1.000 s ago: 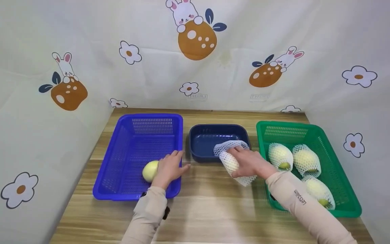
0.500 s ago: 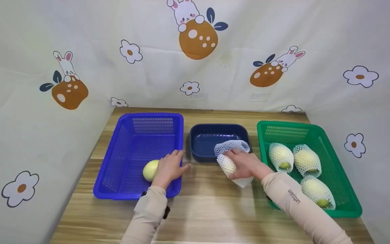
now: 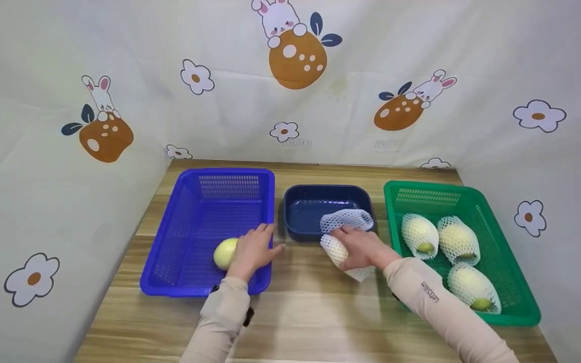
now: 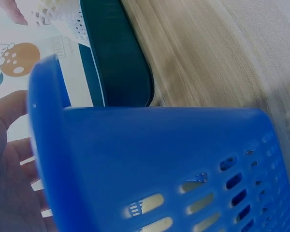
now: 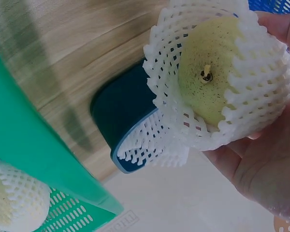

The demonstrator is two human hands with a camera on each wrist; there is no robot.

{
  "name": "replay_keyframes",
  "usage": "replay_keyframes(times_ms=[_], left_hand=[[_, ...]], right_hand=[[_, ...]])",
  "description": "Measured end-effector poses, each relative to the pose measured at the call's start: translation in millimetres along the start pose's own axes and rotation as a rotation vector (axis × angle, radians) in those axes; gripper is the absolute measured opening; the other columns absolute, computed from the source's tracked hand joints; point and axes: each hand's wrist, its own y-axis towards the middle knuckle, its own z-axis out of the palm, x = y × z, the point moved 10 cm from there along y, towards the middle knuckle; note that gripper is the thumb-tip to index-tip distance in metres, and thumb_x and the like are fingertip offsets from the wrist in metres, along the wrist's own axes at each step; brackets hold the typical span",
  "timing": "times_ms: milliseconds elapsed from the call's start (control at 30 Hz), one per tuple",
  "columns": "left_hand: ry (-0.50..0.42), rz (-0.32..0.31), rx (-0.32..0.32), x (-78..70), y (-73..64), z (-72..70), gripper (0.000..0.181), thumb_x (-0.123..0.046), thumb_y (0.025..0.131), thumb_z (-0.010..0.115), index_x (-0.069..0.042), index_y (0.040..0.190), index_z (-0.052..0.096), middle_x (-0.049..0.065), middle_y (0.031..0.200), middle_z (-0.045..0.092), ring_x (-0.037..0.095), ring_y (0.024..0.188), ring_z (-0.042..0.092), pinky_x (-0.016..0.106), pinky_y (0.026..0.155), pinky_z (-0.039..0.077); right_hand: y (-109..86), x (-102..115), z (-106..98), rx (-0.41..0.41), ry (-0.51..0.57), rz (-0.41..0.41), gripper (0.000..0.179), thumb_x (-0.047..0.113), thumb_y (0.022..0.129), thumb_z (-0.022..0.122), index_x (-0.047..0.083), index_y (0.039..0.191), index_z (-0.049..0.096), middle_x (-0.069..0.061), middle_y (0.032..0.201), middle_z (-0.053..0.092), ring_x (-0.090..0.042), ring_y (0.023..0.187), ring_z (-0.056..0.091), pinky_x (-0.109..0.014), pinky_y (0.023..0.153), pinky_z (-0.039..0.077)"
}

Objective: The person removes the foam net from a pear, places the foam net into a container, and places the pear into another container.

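My right hand point(image 3: 363, 248) grips a pale yellow pear point(image 5: 200, 92) in a white foam net point(image 5: 261, 89), just in front of the navy dish point(image 3: 298, 209). The pear's stem end shows at the net's opening in the right wrist view. Another foam net point(image 3: 346, 220), loose, lies over the dish's near right corner. My left hand point(image 3: 252, 252) is at the right rim of the blue basket point(image 3: 157, 252), fingers relaxed and thumb spread. Beside it in that basket lies a bare pear point(image 3: 225, 253), partly behind the hand in the head view.
On the right stands a green basket point(image 3: 515, 262) with three net-wrapped pears point(image 3: 457, 242). A wooden table point(image 3: 310, 317) carries everything. Patterned cloth point(image 3: 220, 116) encloses the back and sides.
My right hand has shifted slightly left with the wrapped pear, away from the green basket. The left hand and the bare pear look unchanged.
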Motion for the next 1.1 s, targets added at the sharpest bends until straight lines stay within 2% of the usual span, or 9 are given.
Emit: replay_keyframes(times_ms=[200,567,1100], left_hand=[[-0.018,-0.001,-0.017,-0.3,-1.0,-1.9,0.054,-0.04,0.077,0.06,-0.007,0.119,0.051,0.01,0.112,0.054,0.036,0.091,0.053,0.048,0.072,0.043],[-0.018,0.001,-0.019,0.3,-0.6,-0.7,0.055,-0.04,0.078,0.06,-0.006,0.12,0.052,0.011,0.111,0.054,0.036,0.09,0.054,0.048,0.072,0.043],[-0.039,-0.004,-0.005,1.2,-1.5,1.1,0.056,-0.04,0.079,0.061,-0.005,0.121,0.05,0.012,0.115,0.053,0.037,0.094,0.052,0.049,0.075,0.042]], right_hand=[[3.7,1,8,0.022,-0.009,0.009,0.073,0.038,0.06,0.073,0.013,0.123,0.045,-0.012,0.116,0.048,-0.036,0.098,0.049,-0.049,0.069,0.043],[7.6,7,12,-0.005,-0.003,-0.017,0.069,0.036,0.057,0.075,0.015,0.117,0.047,-0.009,0.106,0.05,-0.033,0.089,0.05,-0.048,0.064,0.043],[12.2,3,23,0.003,-0.013,-0.008,0.07,0.035,0.056,0.076,0.014,0.117,0.048,-0.008,0.107,0.05,-0.033,0.091,0.05,-0.048,0.064,0.043]])
